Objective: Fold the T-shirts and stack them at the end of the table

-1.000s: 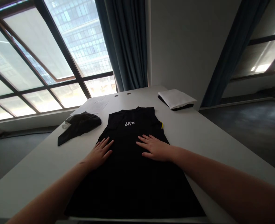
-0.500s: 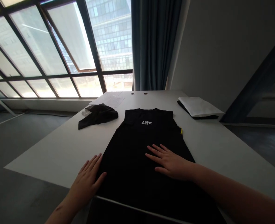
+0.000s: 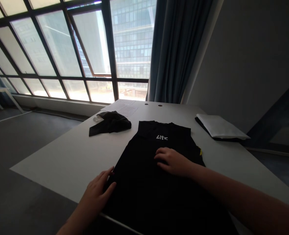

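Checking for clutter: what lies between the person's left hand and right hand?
Only the flat black sleeveless shirt with white LIFE print; the head view shows nothing else between left hand and right hand.

Large dark-framed grid windows [image 3: 61, 58] glare at eleven o'clock; grey-blue pleated curtain [image 3: 176, 55] at twelve, plain grey wall [image 3: 252, 55] at two.

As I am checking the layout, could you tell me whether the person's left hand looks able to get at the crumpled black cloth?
Probably yes, with a forward stretch: the left hand lies on the left edge of the black shirt, and only bare table separates it from the crumpled black cloth.
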Motion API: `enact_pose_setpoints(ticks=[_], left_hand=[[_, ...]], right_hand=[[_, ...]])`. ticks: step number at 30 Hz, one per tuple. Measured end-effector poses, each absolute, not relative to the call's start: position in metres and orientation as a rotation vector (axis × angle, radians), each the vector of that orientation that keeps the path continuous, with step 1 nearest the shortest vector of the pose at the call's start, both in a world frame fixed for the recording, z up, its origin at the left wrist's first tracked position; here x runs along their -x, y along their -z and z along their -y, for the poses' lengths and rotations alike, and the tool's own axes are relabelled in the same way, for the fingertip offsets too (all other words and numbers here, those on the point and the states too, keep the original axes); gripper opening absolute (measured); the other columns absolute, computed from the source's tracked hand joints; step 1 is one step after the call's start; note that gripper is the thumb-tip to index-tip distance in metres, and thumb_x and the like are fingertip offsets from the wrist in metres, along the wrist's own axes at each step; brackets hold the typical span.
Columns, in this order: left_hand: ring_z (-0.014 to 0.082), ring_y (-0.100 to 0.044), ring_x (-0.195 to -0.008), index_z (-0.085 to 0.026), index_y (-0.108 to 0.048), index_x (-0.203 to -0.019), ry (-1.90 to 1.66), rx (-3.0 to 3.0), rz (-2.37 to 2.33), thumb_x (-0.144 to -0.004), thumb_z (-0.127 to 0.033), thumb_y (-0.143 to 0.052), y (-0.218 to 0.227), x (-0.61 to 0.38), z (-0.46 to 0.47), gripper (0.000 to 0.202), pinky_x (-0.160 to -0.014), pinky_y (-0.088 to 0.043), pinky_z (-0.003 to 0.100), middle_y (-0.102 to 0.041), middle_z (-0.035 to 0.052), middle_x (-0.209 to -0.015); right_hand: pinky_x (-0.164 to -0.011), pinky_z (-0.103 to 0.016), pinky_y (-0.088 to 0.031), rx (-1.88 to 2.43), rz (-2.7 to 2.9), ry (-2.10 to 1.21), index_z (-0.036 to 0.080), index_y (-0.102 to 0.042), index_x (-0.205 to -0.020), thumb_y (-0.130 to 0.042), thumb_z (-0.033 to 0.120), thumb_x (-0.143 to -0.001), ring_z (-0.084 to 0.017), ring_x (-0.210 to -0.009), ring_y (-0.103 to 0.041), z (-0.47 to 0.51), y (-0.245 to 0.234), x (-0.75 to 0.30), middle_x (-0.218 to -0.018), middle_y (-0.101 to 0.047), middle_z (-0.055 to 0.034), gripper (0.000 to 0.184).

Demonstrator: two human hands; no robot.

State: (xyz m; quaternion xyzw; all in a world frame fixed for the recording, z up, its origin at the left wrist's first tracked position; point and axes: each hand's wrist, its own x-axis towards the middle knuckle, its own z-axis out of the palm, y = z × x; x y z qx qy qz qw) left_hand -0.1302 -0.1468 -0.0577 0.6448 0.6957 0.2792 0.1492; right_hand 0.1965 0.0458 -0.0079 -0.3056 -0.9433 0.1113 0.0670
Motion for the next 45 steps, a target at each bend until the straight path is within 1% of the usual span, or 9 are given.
enact_pose_setpoints(ticks=[4, 10, 13, 19, 24, 29, 32, 35, 45], left_hand=[[0.0287, -0.066, -0.116, -0.019, -0.054, -0.144, -0.585, -1.755, -2.26, -0.095, -0.043, -0.047, 0.048, 0.109, 0.154, 0.055, -0.102, -0.051, 0.043, -0.064, 0.0128, -0.133], [0.0257, -0.067, -0.107, -0.019, -0.064, -0.105, -0.141, -1.667, -2.282, -0.097, -0.029, -0.046, 0.028, 0.099, 0.164, 0.022, -0.095, -0.048, 0.038, -0.069, 0.0104, -0.11], [0.0262, -0.064, -0.112, -0.02, -0.061, -0.104, -0.15, -1.667, -2.257, -0.096, -0.029, -0.048, 0.025, 0.106, 0.167, 0.018, -0.097, -0.046, 0.038, -0.068, 0.0105, -0.115], [0.0213, -0.068, -0.1, -0.022, -0.062, -0.101, -0.433, -1.533, -2.064, -0.092, -0.029, -0.049, 0.032, 0.117, 0.173, 0.017, -0.09, -0.049, 0.031, -0.073, 0.0053, -0.106], [0.0195, -0.068, -0.093, -0.024, -0.065, -0.108, -0.696, -1.51, -1.919, -0.09, -0.033, -0.053, 0.029, 0.113, 0.18, 0.024, -0.085, -0.053, 0.027, -0.075, 0.0021, -0.104], [0.0193, -0.067, -0.088, -0.026, -0.066, -0.099, -0.842, -1.671, -1.828, -0.088, -0.035, -0.058, 0.003, 0.094, 0.184, 0.016, -0.081, -0.055, 0.027, -0.073, 0.0008, -0.097], [0.0169, -0.064, -0.081, -0.025, -0.064, -0.091, -0.812, -1.805, -1.694, -0.086, -0.026, -0.057, -0.018, 0.075, 0.182, 0.009, -0.077, -0.054, 0.026, -0.069, 0.001, -0.09], [0.0156, -0.063, -0.081, -0.024, -0.063, -0.088, -0.755, -1.924, -1.573, -0.083, -0.018, -0.056, -0.031, 0.053, 0.178, 0.01, -0.076, -0.052, 0.025, -0.067, 0.0011, -0.088], [0.0143, -0.066, -0.091, -0.027, -0.066, -0.097, -0.482, -2.325, -1.225, -0.089, -0.025, -0.068, -0.011, 0.003, 0.16, 0.008, -0.087, -0.05, 0.024, -0.07, -0.0016, -0.098]], right_hand=[[-0.097, -0.035, -0.05, 1.311, 2.74, -0.211, 0.024, -0.074, -0.113, -0.056, 0.036, -0.097, -0.026, -0.11, -0.067, -0.136, -0.006, -0.113, -0.118, -0.073, -0.0082, 0.028], [-0.093, -0.042, -0.053, 1.608, 2.621, -0.208, 0.017, -0.059, -0.139, -0.056, 0.041, -0.099, -0.034, -0.119, -0.065, -0.238, 0.004, -0.022, -0.132, -0.067, -0.0196, 0.047], [-0.096, -0.045, -0.053, 1.719, 2.58, -0.221, 0.02, -0.055, -0.142, -0.058, 0.042, -0.1, -0.033, -0.121, -0.062, -0.266, 0.017, 0.003, -0.136, -0.063, -0.0184, 0.047], [-0.092, -0.047, -0.057, 1.862, 2.511, -0.202, 0.019, -0.061, -0.131, -0.065, 0.038, -0.099, -0.024, -0.11, -0.065, -0.303, 0.035, 0.021, -0.132, -0.062, -0.0102, 0.038], [-0.092, -0.046, -0.057, 1.821, 2.54, -0.246, 0.019, -0.061, -0.131, -0.064, 0.038, -0.099, -0.025, -0.11, -0.065, -0.322, 0.037, 0.017, -0.132, -0.062, -0.0105, 0.038], [-0.092, -0.046, -0.057, 1.63, 2.609, -0.31, 0.019, -0.062, -0.13, -0.063, 0.038, -0.1, -0.024, -0.109, -0.065, -0.333, 0.022, -0.009, -0.132, -0.062, -0.0104, 0.035], [-0.095, -0.036, -0.053, 1.532, 2.567, -0.321, 0.021, -0.069, -0.12, -0.06, 0.034, -0.101, -0.022, -0.109, -0.065, -0.338, 0.007, -0.041, -0.127, -0.067, -0.0092, 0.026], [-0.091, -0.026, -0.048, 1.505, 2.469, -0.3, 0.02, -0.074, -0.117, -0.054, 0.027, -0.098, -0.022, -0.108, -0.066, -0.341, -0.006, -0.081, -0.121, -0.074, -0.0077, 0.029], [-0.092, -0.031, -0.049, 1.715, 2.319, -0.271, 0.019, -0.077, -0.115, -0.057, 0.028, -0.091, -0.028, -0.11, -0.067, -0.321, 0.019, -0.182, -0.119, -0.074, -0.0121, 0.033]])
